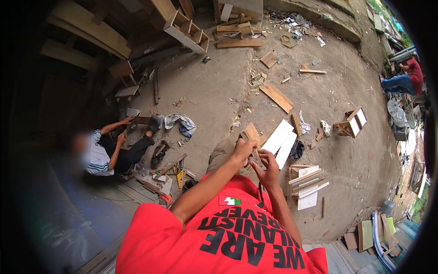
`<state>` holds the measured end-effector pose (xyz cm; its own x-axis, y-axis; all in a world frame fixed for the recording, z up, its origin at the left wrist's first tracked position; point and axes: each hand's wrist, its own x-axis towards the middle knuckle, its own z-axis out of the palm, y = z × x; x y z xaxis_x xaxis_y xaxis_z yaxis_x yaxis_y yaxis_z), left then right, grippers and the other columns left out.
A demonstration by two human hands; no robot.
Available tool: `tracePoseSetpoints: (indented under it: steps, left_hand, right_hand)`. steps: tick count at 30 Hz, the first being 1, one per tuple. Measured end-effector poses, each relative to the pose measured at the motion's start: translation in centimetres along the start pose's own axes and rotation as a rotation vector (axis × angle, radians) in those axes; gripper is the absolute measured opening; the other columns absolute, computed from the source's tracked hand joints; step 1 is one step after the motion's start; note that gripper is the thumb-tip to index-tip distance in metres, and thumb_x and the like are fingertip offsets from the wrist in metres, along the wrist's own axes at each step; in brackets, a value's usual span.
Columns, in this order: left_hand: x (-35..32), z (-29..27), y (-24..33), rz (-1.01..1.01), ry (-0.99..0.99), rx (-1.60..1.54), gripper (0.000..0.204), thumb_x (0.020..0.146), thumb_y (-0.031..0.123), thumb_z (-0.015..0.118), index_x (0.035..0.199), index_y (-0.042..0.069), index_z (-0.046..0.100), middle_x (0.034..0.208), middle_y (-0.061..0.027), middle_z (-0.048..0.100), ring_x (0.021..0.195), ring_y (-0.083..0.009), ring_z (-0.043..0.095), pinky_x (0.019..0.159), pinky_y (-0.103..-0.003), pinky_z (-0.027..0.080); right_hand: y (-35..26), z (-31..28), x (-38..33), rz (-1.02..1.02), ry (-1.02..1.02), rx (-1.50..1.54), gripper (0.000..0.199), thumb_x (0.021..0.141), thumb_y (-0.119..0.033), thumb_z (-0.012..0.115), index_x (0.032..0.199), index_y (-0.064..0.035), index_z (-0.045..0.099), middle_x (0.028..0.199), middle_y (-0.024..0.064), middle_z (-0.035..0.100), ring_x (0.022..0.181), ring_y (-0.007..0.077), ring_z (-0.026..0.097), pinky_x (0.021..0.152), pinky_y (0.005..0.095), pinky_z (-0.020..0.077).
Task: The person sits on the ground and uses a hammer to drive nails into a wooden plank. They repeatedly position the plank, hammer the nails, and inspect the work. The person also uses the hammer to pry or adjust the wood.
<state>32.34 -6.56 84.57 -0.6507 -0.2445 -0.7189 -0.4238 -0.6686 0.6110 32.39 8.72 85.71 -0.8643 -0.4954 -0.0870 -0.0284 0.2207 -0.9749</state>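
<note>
Left hand (245, 150) and right hand (268, 170) meet at wooden board (250, 131)

The left clasps the board, which juts ahead of it; the right's fingers bend close to its near end, their grip impossible to tell. White panels (277, 136) lie just right of the hands, a black bag (297, 150) beyond.

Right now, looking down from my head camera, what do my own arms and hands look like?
Your left hand and right hand are bare, with no gloves showing. The left forearm and right forearm are uncovered, with no watch visible. Your bright red shirt has short sleeves; the left sleeve looks plain.
</note>
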Motion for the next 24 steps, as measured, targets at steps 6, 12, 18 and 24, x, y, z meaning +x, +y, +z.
tracePoseSetpoints:
  steps: [6, 12, 18, 24]
  left_hand:
    - [-4.2, -4.0, -1.6, -0.015, -0.03, 0.085, 0.018, 0.077, 0.007, 0.061, 0.088, -0.007, 0.066, 0.077, -0.0078, 0.062, 0.064, -0.0162, 0.06, 0.055, -0.033, 0.047]
    - [-8.5, -5.2, -0.9, 0.066, -0.089, 0.299, 0.018, 0.075, 0.009, 0.061, 0.089, 0.0, 0.067, 0.077, -0.0056, 0.063, 0.067, -0.0137, 0.06, 0.056, -0.029, 0.045]
    - [-10.9, -9.3, -3.6, 0.029, -0.166, 0.355, 0.016, 0.075, 0.011, 0.061, 0.084, 0.0, 0.068, 0.076, -0.0043, 0.064, 0.064, -0.0115, 0.058, 0.058, -0.027, 0.044]
    - [-16.8, -11.9, -3.7, 0.005, -0.161, 0.282, 0.014, 0.075, 0.01, 0.061, 0.084, 0.001, 0.068, 0.073, -0.0037, 0.062, 0.063, -0.012, 0.058, 0.056, -0.028, 0.044]
  right_hand:
    - [1.2, -1.6, -1.7, 0.086, 0.139, -0.058, 0.055, 0.095, -0.023, 0.07, 0.135, 0.0057, 0.047, 0.127, 0.0216, 0.058, 0.116, 0.0293, 0.061, 0.096, 0.0408, 0.0517]
    - [4.9, 1.5, -3.0, 0.236, -0.004, -0.224, 0.042, 0.098, -0.028, 0.067, 0.122, 0.0058, 0.059, 0.105, 0.0223, 0.069, 0.097, 0.0263, 0.069, 0.08, 0.0361, 0.0549]
    - [3.7, 5.8, -7.8, 0.153, -0.028, -0.109, 0.025, 0.099, -0.019, 0.064, 0.112, 0.0032, 0.065, 0.093, 0.0113, 0.072, 0.085, 0.0155, 0.07, 0.076, 0.0283, 0.0544]
    - [2.5, 9.2, -12.5, 0.156, 0.048, -0.126, 0.017, 0.096, -0.013, 0.066, 0.1, 0.0034, 0.07, 0.088, 0.0084, 0.073, 0.08, 0.0129, 0.068, 0.073, 0.0273, 0.0532]
